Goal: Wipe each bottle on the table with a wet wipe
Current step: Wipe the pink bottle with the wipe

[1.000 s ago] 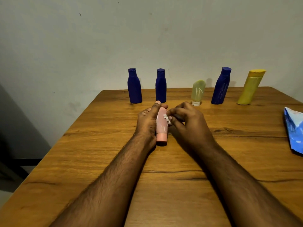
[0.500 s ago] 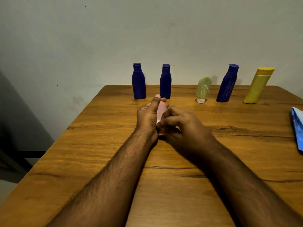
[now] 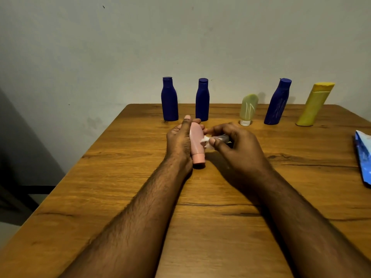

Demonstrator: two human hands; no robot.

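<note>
My left hand [image 3: 178,140] grips a pink bottle [image 3: 196,144] just above the table, cap toward me. My right hand [image 3: 236,145] pinches a small white wet wipe [image 3: 205,141] against the bottle's right side. Along the far edge stand two dark blue bottles [image 3: 169,99] [image 3: 202,100], a pale green tube [image 3: 248,109] on its white cap, a third blue bottle [image 3: 278,102] and a yellow bottle [image 3: 314,105].
The wooden table [image 3: 200,217] reaches back to a plain wall. A blue and white wipes packet [image 3: 363,157] lies at the right edge. To the left the table edge drops to the floor.
My right hand has slid to the right off the pink bottle, so the bottle's body and the wipe show again. The left hand keeps its hold.
</note>
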